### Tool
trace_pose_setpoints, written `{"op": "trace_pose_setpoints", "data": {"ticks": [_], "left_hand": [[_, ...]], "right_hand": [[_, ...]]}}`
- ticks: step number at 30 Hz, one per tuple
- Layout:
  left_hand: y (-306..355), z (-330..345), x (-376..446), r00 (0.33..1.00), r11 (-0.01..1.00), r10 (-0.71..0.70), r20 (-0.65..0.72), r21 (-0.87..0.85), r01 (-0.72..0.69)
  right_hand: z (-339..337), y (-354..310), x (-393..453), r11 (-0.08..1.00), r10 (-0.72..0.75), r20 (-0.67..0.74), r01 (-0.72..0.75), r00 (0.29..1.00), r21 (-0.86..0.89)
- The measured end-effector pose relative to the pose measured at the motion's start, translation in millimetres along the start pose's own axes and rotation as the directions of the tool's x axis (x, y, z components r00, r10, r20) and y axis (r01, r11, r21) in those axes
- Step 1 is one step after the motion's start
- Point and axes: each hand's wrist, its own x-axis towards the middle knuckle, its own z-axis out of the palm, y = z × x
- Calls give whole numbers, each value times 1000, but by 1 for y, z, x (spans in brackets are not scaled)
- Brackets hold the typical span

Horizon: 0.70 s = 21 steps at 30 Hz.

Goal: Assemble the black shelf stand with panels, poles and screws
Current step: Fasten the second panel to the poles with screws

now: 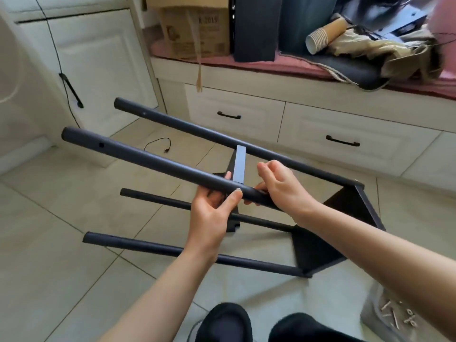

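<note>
A black shelf stand lies on its side on the tiled floor. Several black poles run leftward from a black end panel (318, 248) at the right. A second black panel (240, 166) stands edge-on between the poles in the middle. My left hand (212, 211) grips the nearest upper pole (138, 159) from below, thumb on top. My right hand (278, 186) curls over the same pole just to the right, at the joint with the middle panel; what its fingertips hold is hidden. The far upper pole (197, 132) and two lower poles (153, 245) hang free.
A clear bag of screws (394, 317) lies on the floor at the lower right. White drawers (340, 141) under a cushioned bench stand behind, with a cardboard box (197, 28) and paper cups (323, 35) on top. A black cable (160, 144) lies on the tiles. My dark shoes (227, 322) are at the bottom.
</note>
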Motion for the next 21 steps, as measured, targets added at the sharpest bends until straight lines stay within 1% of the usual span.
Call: {"op": "trace_pose_setpoints", "data": {"ticks": [5,8,11,21], "left_hand": [[-12,-16,-15,997,996,-74,-21,-52,73],[-22,-26,-19,991,988,-123,-55,-100,117],[-33,-37,-22,981,978,-176,-83,-128,165],[-55,-55,-29,955,945,-285,-84,-195,265]], "right_hand": [[13,12,-10,995,-36,35,39,999,-88],[25,18,-10,988,-19,31,24,999,-150],[36,24,-10,985,1,63,10,998,-171],[57,41,-12,956,43,77,-19,996,-293]]}}
